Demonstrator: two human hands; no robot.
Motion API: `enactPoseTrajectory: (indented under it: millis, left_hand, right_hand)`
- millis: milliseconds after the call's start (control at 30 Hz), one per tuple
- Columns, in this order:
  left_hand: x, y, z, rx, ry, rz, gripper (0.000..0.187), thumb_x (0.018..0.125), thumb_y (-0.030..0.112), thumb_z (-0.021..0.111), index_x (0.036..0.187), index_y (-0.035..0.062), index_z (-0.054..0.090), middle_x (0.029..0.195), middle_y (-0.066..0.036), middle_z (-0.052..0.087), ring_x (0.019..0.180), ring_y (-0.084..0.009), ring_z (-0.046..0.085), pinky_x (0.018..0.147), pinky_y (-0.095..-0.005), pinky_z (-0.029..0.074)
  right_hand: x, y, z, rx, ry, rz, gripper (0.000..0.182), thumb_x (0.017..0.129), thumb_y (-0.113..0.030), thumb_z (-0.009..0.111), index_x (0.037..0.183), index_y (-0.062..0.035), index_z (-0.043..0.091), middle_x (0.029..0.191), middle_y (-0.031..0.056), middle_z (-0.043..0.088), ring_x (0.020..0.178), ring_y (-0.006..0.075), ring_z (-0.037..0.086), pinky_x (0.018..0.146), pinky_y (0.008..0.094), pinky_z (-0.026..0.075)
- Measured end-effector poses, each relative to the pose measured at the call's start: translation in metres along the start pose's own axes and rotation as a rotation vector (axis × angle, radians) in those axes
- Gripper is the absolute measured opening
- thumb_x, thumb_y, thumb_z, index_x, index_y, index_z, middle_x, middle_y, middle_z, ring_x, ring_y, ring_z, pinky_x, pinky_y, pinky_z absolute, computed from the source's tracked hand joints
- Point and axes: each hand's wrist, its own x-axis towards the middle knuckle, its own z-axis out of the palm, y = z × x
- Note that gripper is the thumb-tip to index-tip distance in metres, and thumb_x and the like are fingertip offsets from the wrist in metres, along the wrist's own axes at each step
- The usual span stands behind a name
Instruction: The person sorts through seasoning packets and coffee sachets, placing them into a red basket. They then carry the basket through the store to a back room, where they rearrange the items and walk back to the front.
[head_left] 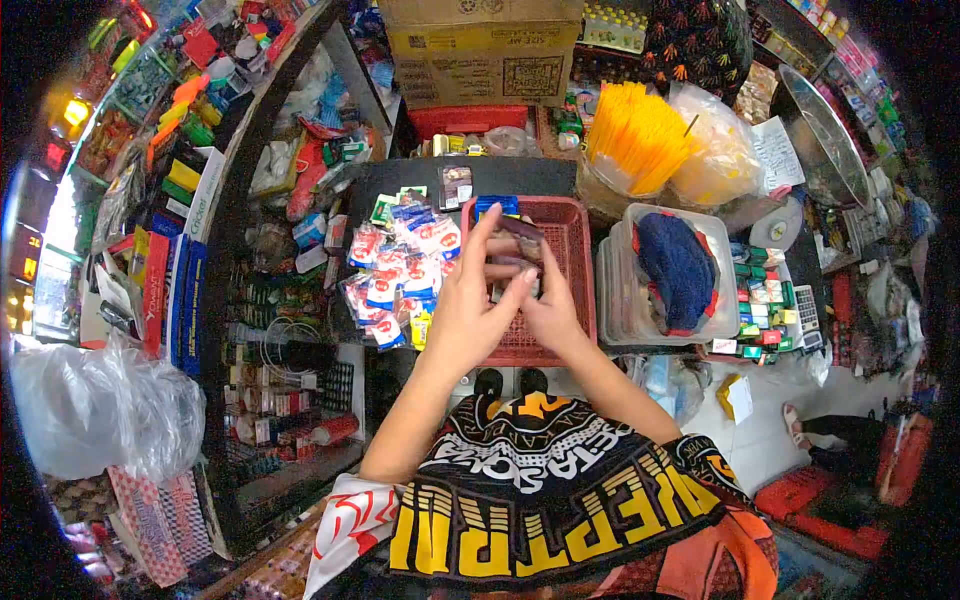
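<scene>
Both my hands are raised over a red plastic basket (pixel 580 300), close together. My left hand (pixel 478 295) and my right hand (pixel 550 300) have their fingers curved round small dark packets (pixel 520 235), which are partly hidden by the fingers. A blue packet (pixel 497 206) lies at the basket's upper left. Left of the basket is a pile of small white, red and blue packets (pixel 400 262), with a yellow one (pixel 421 330) at its lower edge. One dark packet (pixel 456 187) lies on the black table just above the basket.
Beyond the table stands a cardboard box (pixel 480 50). Yellow straws (pixel 635 140) and a plastic bag (pixel 710 150) are at the upper right. A clear container (pixel 615 290) holds dark blue cloth (pixel 677 270), beside small boxes (pixel 765 300). A person's leg (pixel 845 432) shows at the lower right.
</scene>
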Motion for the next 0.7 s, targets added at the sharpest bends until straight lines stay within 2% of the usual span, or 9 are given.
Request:
enactPoseTrajectory:
  millis: [67, 133, 233, 300, 400, 433, 600, 633, 700]
  left_hand:
    - [-0.001, -0.004, 0.002, -0.072, 0.004, 0.069, 0.066, 0.071, 0.012, 0.059, 0.126, 0.0074, 0.022, 0.106, -0.014, 0.049, 0.096, -0.0221, 0.050, 0.080, -0.0323, 0.039]
    - [-0.002, -0.013, 0.001, 0.005, 0.143, 0.016, 0.069, 0.071, 0.015, 0.060, 0.127, 0.0085, 0.021, 0.115, -0.015, 0.042, 0.107, -0.0239, 0.040, 0.085, -0.0394, 0.033]
    - [-0.006, -0.023, 0.002, 0.044, 0.152, -0.116, 0.066, 0.071, 0.016, 0.060, 0.125, 0.0050, 0.024, 0.112, -0.015, 0.045, 0.104, -0.0233, 0.044, 0.085, -0.0357, 0.034]
    - [-0.010, -0.026, 0.005, -0.024, -0.189, -0.348, 0.060, 0.072, 0.016, 0.059, 0.122, 0.0010, 0.028, 0.107, -0.016, 0.049, 0.099, -0.0209, 0.047, 0.083, -0.0311, 0.036]
    - [-0.020, -0.047, 0.020, -0.042, -0.103, -0.282, 0.053, 0.073, 0.015, 0.058, 0.117, -0.0021, 0.033, 0.101, -0.016, 0.052, 0.094, -0.0189, 0.050, 0.082, -0.0280, 0.037]
    - [-0.021, -0.058, 0.023, -0.075, -0.057, -0.224, 0.047, 0.073, 0.024, 0.058, 0.110, 0.0022, 0.039, 0.090, -0.020, 0.056, 0.083, -0.0325, 0.055, 0.068, -0.0356, 0.043]
    - [-0.022, -0.079, 0.024, -0.014, -0.130, -0.275, 0.046, 0.072, 0.022, 0.059, 0.108, 0.0020, 0.040, 0.088, -0.019, 0.057, 0.083, -0.0307, 0.056, 0.068, -0.0344, 0.043]
    - [-0.022, -0.080, 0.025, -0.025, -0.163, -0.241, 0.046, 0.071, 0.019, 0.060, 0.109, 0.0017, 0.039, 0.088, -0.016, 0.057, 0.082, -0.0258, 0.056, 0.069, -0.0316, 0.043]
    - [-0.021, -0.081, 0.029, -0.027, -0.237, -0.288, 0.047, 0.070, 0.017, 0.061, 0.111, 0.0038, 0.040, 0.095, -0.014, 0.055, 0.084, -0.0234, 0.056, 0.071, -0.0297, 0.043]
  right_hand:
    - [0.001, 0.001, -0.002, 0.231, -0.004, 0.092, 0.059, 0.073, 0.001, 0.048, 0.126, -0.0043, 0.021, 0.111, 0.0090, 0.044, 0.100, 0.0170, 0.045, 0.083, 0.0289, 0.039]
    - [0.001, -0.005, -0.006, 0.590, 0.057, 0.343, 0.063, 0.071, 0.004, 0.050, 0.126, -0.0059, 0.020, 0.110, 0.0082, 0.044, 0.098, 0.0173, 0.046, 0.083, 0.0293, 0.039]
    - [0.002, -0.014, -0.006, 0.741, 0.123, 0.389, 0.064, 0.069, 0.006, 0.050, 0.125, -0.0065, 0.022, 0.110, 0.0079, 0.044, 0.097, 0.0159, 0.046, 0.081, 0.0284, 0.039]
    - [0.004, -0.011, -0.005, 0.807, 0.139, 0.428, 0.064, 0.069, 0.006, 0.050, 0.125, -0.0064, 0.022, 0.111, 0.0079, 0.043, 0.097, 0.0154, 0.045, 0.081, 0.0279, 0.039]
    - [0.006, 0.001, -0.004, 0.620, 0.149, 0.343, 0.061, 0.070, 0.004, 0.048, 0.124, -0.0074, 0.024, 0.111, 0.0063, 0.043, 0.101, 0.0153, 0.042, 0.084, 0.0289, 0.036]
    - [0.010, 0.000, -0.008, 0.411, 0.066, 0.293, 0.060, 0.070, 0.002, 0.050, 0.124, -0.0063, 0.025, 0.113, 0.0070, 0.042, 0.101, 0.0153, 0.043, 0.084, 0.0283, 0.036]
    - [0.040, -0.010, -0.048, -0.134, -0.191, 0.093, 0.058, 0.066, 0.002, 0.059, 0.119, -0.0033, 0.035, 0.102, 0.0077, 0.052, 0.092, 0.0149, 0.049, 0.079, 0.0270, 0.039]
    - [0.044, -0.008, -0.054, -0.370, -0.176, 0.015, 0.042, 0.065, -0.014, 0.063, 0.105, -0.0074, 0.052, 0.094, 0.0102, 0.058, 0.086, 0.0186, 0.055, 0.075, 0.0282, 0.042]
    - [0.051, -0.009, -0.062, -0.560, -0.253, 0.100, 0.038, 0.066, -0.017, 0.062, 0.101, -0.0086, 0.054, 0.095, 0.0110, 0.057, 0.086, 0.0215, 0.055, 0.074, 0.0296, 0.042]
